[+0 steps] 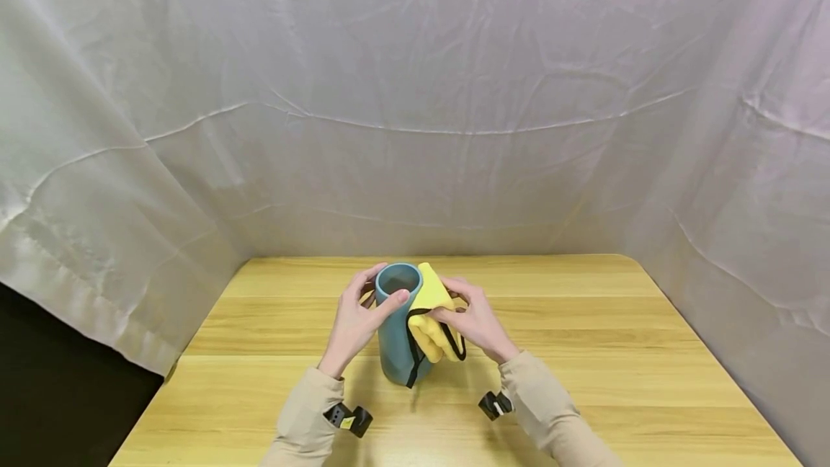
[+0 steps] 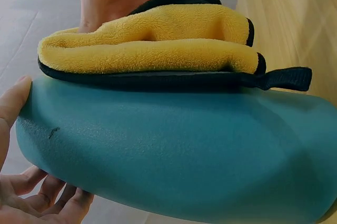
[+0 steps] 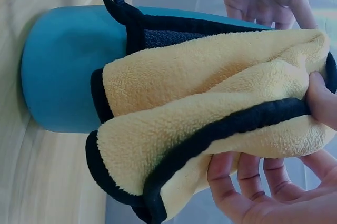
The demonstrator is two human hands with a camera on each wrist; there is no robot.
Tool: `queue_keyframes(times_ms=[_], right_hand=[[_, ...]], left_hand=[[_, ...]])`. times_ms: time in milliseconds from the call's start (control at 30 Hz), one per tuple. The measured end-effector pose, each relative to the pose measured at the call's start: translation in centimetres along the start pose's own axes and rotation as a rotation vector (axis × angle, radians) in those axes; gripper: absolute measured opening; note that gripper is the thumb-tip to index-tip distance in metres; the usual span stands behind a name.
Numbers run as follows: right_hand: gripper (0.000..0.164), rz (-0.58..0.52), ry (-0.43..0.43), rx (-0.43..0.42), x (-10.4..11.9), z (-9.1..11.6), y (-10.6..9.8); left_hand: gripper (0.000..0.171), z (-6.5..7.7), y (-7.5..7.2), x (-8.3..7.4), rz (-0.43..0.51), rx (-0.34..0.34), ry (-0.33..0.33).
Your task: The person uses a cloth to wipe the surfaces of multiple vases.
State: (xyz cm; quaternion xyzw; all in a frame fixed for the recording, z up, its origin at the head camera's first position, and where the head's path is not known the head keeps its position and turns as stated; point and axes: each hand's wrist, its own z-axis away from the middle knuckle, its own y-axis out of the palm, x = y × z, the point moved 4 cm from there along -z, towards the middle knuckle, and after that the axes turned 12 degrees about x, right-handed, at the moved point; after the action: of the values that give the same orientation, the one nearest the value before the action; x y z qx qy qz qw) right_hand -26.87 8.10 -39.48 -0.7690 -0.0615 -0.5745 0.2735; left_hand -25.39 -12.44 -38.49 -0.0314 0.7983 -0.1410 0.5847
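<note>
A tall blue-green vase stands upright on the wooden table, its round mouth facing up. My left hand grips it near the rim, thumb on the front and fingers round the far side. Against the vase's right side lies a folded yellow cloth with black edging and a small black loop. My right hand pinches the upper part of this cloth, thumb in front and fingers behind. The left wrist view shows the cloth's folded layers along the vase wall, with a small dark mark on the vase near its rim.
The wooden table reaches out on both sides of the vase. Pale fabric curtains hang behind it and at both sides. A dark area lies beyond the left edge. Each sleeve bears a small black wrist camera.
</note>
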Motion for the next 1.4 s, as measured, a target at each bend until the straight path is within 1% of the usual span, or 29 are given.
queue_keyframes(times_ms=[300,500,667,833,933,1033,1133,1267,1400], right_hand=[[0.057,0.005,0.004,-0.006,0.3,0.0,0.1],[0.057,0.017,-0.015,0.005,0.7,-0.1,0.1],[0.054,0.023,-0.016,0.004,0.5,0.0,0.1],[0.050,0.029,0.010,0.002,-1.0,0.6,0.5],[0.048,0.059,0.027,0.001,-2.3,0.9,0.9],[0.045,0.102,0.030,0.013,-3.5,1.0,1.1],[0.045,0.112,0.031,0.034,-4.5,1.0,1.3],[0.044,0.112,0.026,0.063,-5.4,1.1,1.5],[0.043,0.112,0.018,0.070,-5.6,1.2,1.4]], left_hand=[[0.056,0.1,-0.1,-0.1,-0.001,0.005,-0.005],[0.057,0.2,-0.1,0.0,-0.003,0.005,-0.004],[0.059,0.1,-0.1,-0.1,-0.006,0.004,-0.005],[0.056,0.1,-0.1,-0.1,-0.005,0.004,-0.008],[0.057,0.0,-0.2,-0.1,-0.007,0.005,-0.006],[0.058,0.0,-0.3,0.0,-0.003,0.006,-0.003],[0.057,0.0,-0.3,0.0,-0.007,0.006,-0.004],[0.056,0.0,-0.3,0.1,-0.019,0.009,-0.005],[0.057,0.1,-0.3,0.1,-0.022,0.007,-0.010]])
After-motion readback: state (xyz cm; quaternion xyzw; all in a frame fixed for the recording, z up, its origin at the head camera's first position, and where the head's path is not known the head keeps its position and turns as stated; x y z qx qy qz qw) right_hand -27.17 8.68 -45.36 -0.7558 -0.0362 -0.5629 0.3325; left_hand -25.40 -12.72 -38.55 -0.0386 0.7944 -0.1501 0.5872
